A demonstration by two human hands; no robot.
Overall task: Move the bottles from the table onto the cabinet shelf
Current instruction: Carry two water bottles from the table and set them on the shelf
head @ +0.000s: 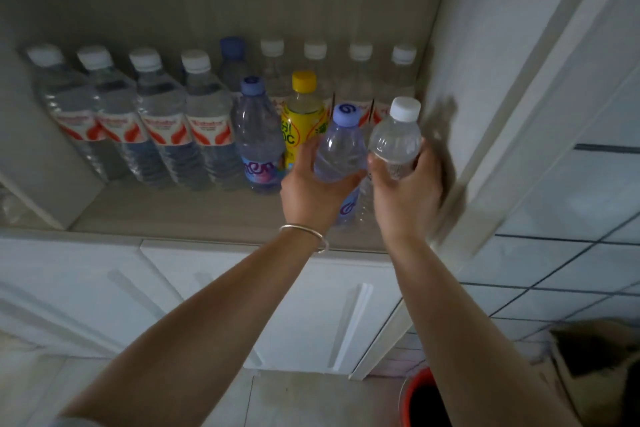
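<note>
Two hands, left hand [313, 189] gripping purple-capped bottle [341, 149], right hand [408, 191] gripping white-capped bottle [394, 139]

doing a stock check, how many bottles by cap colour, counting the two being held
White caps: 9, one of them gripped by the right hand
Blue or purple caps: 3, one of them gripped by the left hand
Yellow cap: 1
Total: 13 bottles
</note>
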